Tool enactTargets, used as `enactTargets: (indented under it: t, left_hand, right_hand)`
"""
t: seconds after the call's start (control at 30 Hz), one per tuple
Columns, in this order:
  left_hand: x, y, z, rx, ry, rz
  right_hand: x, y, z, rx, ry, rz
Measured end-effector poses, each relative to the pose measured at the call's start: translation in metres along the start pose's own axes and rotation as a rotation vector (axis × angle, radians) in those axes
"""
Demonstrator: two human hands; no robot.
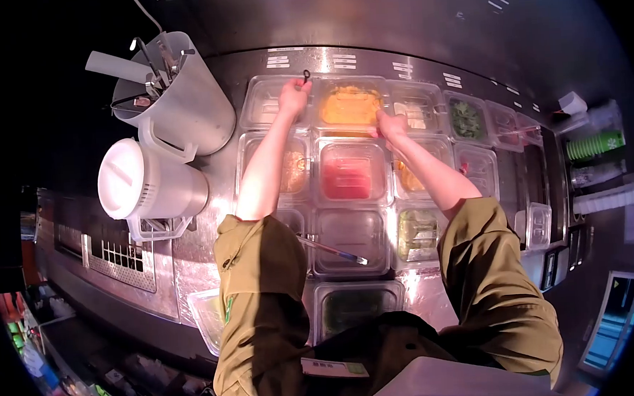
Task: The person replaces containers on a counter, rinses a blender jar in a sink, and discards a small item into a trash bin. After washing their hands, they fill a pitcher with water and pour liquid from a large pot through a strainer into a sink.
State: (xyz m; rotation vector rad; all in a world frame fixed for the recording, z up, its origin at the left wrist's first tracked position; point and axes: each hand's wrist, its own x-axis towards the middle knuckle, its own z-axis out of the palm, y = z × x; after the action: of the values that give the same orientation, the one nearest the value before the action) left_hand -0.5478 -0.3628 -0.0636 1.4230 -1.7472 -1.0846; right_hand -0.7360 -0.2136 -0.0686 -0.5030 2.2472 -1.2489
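Container [348, 82], clear, with yellow food [352, 107]

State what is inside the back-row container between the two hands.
The clear container holds yellow-orange food. What lies beneath the food cannot be seen, and the right hand covers part of the near right corner.

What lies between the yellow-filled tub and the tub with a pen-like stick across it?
The head view shows a red-filled tub between the yellow-filled tub and the stick-topped tub.
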Motion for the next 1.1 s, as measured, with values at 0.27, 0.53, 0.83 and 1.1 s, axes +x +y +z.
enactTargets:
  t: [0.27,0.53,0.83,1.1]
  left_hand:
    - [-0.018,-0.002,-0.04,0.182,0.108,-0.047]
    - [-0.037,-0.042,-0.073,0.876,0.256,0.005]
    - [-0.046,-0.052,-0.081,0.789,0.274,0.129]
    - [-0.045,-0.05,-0.076,0.866,0.285,0.084]
  right_hand:
    - [-0.005,-0.055,-0.035,-0.645,-0.571,0.032]
    - [-0.024,-0.15,0.05,-1.034,-0.363,-1.028]
    - [-0.017,-0.149,0.183,-1.127,-0.522,-0.894]
    - [-0.013,-0.16,0.19,-1.272,-0.631,-0.758]
